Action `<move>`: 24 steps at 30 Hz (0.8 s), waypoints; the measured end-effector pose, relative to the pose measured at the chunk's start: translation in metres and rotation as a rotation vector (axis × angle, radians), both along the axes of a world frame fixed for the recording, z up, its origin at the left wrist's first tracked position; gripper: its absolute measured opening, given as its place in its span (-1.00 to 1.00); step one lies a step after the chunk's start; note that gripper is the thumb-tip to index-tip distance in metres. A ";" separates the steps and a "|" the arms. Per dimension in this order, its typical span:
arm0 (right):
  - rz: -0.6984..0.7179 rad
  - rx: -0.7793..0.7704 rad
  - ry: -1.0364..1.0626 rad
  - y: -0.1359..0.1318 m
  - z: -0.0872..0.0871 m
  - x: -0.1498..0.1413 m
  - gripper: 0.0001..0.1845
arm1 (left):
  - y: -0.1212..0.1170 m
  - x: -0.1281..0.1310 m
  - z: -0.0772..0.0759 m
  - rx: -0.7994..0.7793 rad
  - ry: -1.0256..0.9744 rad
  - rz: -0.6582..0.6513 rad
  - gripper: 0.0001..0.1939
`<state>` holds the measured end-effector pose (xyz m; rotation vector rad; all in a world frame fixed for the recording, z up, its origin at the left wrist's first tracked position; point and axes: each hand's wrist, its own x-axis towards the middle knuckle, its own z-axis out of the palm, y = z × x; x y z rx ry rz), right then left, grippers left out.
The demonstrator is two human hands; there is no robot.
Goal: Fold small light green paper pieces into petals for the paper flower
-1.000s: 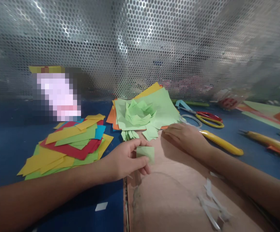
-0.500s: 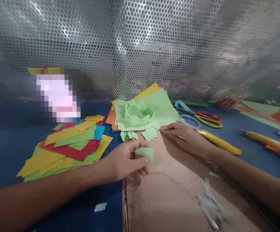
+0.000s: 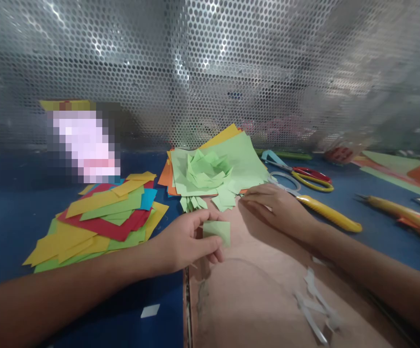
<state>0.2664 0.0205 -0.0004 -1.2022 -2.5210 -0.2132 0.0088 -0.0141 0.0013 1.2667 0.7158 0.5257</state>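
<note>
A small light-green paper rectangle point(image 3: 217, 233) is pinched between the thumb and fingers of my left hand point(image 3: 191, 240), just above the wooden board point(image 3: 253, 295). My right hand point(image 3: 273, 208) lies low at the board's far right part, palm down, fingers stretched out to the left. Its fingertips are beside a few folded green paper pieces point(image 3: 225, 199), and I see nothing held in it. Behind both hands, a ring of folded green paper point(image 3: 210, 170) sits on a stack of coloured sheets point(image 3: 249, 164). More folded green pieces point(image 3: 194, 203) lie at the stack's front edge.
Coloured paper strips point(image 3: 97, 217) are piled on the blue table at left. Scissors point(image 3: 309, 179), a yellow-handled tool point(image 3: 331, 213) and a yellow glue gun point(image 3: 402, 212) lie at right. White scraps point(image 3: 311, 304) rest on the board. A perforated metal panel point(image 3: 210, 72) stands behind.
My right hand's fingers shifted slightly, the index finger reaching out and then settling back beside the others. My left hand keeps the same hold on the green paper.
</note>
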 end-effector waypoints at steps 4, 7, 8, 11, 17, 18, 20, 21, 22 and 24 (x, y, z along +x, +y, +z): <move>0.014 0.009 -0.010 -0.001 -0.001 -0.001 -0.71 | 0.000 -0.001 -0.003 0.001 -0.014 0.005 -0.67; -0.048 0.061 0.149 0.000 -0.001 0.001 -0.74 | 0.001 -0.001 -0.004 -0.003 -0.009 0.007 -0.64; -0.086 0.098 0.225 0.000 -0.001 0.002 -0.75 | 0.001 -0.002 -0.004 -0.002 -0.006 0.007 -0.63; -0.178 0.175 0.409 -0.002 0.002 0.003 -0.81 | 0.001 -0.001 -0.001 -0.009 0.003 0.051 -0.62; -0.100 0.087 0.542 -0.030 0.012 -0.021 -0.92 | 0.001 0.002 0.005 -0.026 -0.021 0.182 -0.69; -0.027 0.032 0.518 -0.036 0.013 -0.028 -0.90 | 0.001 0.002 0.006 -0.006 -0.022 0.193 -0.70; 0.167 -0.100 0.419 -0.046 0.015 -0.040 -0.81 | 0.001 0.002 0.007 0.031 -0.008 0.206 -0.73; 0.246 -0.141 0.383 -0.050 0.016 -0.046 -0.76 | 0.001 0.002 0.007 0.040 0.005 0.204 -0.75; 0.283 -0.141 0.379 -0.053 0.017 -0.051 -0.72 | 0.001 0.002 0.008 0.043 0.018 0.200 -0.76; 0.333 -0.138 0.412 -0.056 0.016 -0.057 -0.67 | 0.001 0.001 0.008 0.044 0.037 0.189 -0.77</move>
